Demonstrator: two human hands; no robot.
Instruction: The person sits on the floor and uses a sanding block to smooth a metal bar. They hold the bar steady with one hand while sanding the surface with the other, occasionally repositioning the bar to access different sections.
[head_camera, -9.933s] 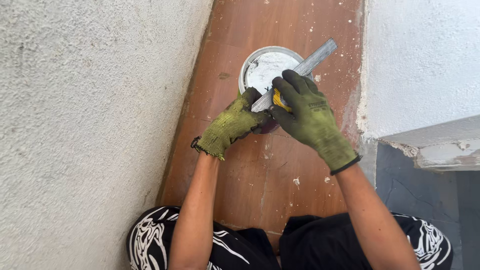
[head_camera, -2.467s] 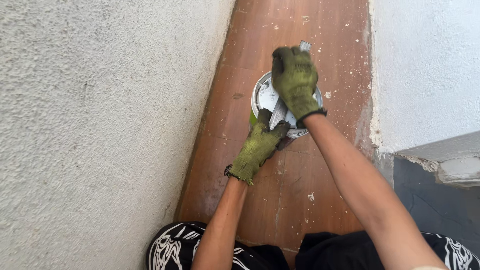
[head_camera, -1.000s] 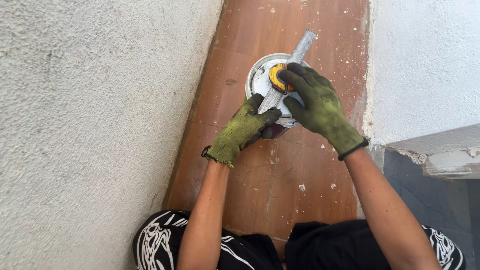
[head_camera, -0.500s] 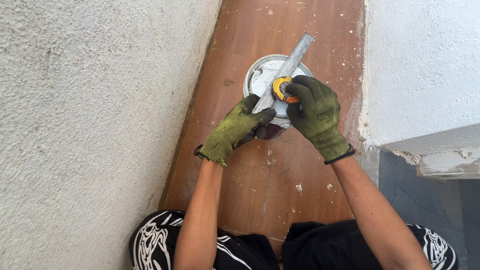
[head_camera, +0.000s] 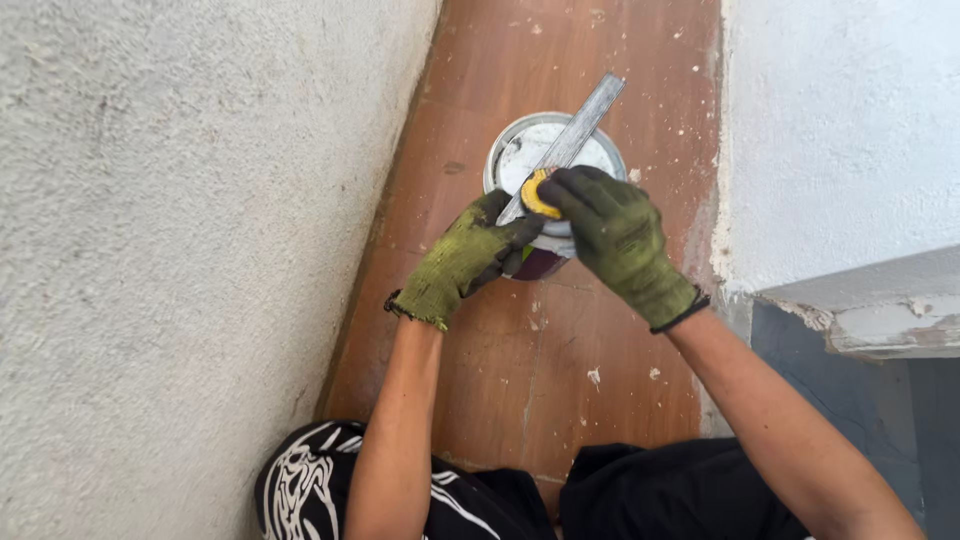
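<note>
Head view, the only one:

Round metal paint can with white paint inside sits on the reddish-brown tiled floor, centre frame, between the rough grey plaster wall at 9 o'clock and the white painted wall at 3 o'clock.

Your left hand, in a green knit glove, is curled against the can's near side at its 6–7 o'clock, fingers wrapped on the dark lower body. It steadies the can.

Your right hand, same glove, is closed round a yellow-handled tool; the yellow grip shows just past the fingertips at the can's 6 o'clock rim. A long flat grey metal blade runs from the grip across the can's open top toward 1 o'clock, its far end past the rim.

Handling, my read:
- Can: rigid thin steel, likely heavy with paint in it. Wet rim and paint-smeared sides look slippery, so take it low round the body as you do now, not by the rim. It tips easily if levered sideways.
- Blade: stiff, thin, edges may bite. Hold it by the yellow grip only.
- Gloves give decent friction; paint on them would cut that.

White paint flecks dot the floor. Your dark patterned trousers sit at 6 o'clock.
</note>
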